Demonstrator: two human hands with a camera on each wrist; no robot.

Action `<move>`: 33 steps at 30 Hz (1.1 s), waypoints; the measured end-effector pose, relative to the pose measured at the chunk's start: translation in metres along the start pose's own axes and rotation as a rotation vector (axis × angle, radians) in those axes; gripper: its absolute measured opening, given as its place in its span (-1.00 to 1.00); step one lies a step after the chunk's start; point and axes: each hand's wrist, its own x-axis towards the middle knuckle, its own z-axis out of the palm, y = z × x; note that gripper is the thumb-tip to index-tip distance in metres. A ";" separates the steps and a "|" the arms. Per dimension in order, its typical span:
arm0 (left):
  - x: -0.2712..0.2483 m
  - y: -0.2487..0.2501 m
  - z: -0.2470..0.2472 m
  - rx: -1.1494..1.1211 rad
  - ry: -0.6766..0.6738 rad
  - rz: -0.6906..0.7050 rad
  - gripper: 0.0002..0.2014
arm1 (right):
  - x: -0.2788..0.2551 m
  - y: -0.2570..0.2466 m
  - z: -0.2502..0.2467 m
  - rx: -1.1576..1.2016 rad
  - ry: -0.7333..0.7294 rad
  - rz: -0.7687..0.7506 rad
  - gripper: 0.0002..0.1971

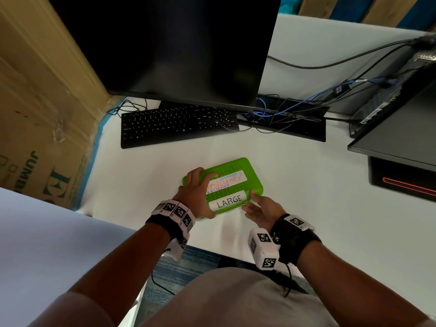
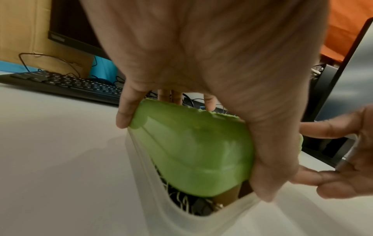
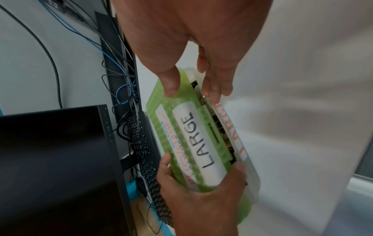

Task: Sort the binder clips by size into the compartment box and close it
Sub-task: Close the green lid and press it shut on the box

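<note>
Black wrist straps [image 1: 297, 239], white coded blocks [image 1: 263, 247]

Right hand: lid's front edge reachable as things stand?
Likely yes: the right hand has its thumb on the lid at the right corner, fingers at the front edge; the left hand grips only the left end.

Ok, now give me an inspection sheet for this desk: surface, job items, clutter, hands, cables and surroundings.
Surface: white desk; no loose clips seen on it.
Job's things: compartment box near the front edge, green lid lowered but not shut; binder clips show through the gap.
Clutter: black keyboard behind the box.
Hands: left hand grips the lid's left end; right hand pinches the box's right front corner.
Cables: black and blue cables tangled behind the keyboard, running towards the computer tower.
Surroundings: dark monitor; cardboard box at left.
</note>
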 end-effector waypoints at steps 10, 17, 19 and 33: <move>0.002 -0.002 -0.004 -0.046 -0.005 0.000 0.09 | 0.000 -0.006 0.009 -0.033 0.011 0.016 -0.93; -0.001 0.002 0.003 -0.017 -0.026 -0.012 0.17 | 0.003 -0.005 0.001 -0.247 0.139 -0.071 -0.81; -0.001 0.004 0.004 -0.006 -0.032 -0.022 0.19 | 0.008 -0.006 0.004 -0.394 0.275 -0.140 -0.35; 0.001 0.008 0.008 0.054 -0.039 -0.013 0.22 | 0.015 -0.030 0.011 -0.867 0.148 -0.290 -0.72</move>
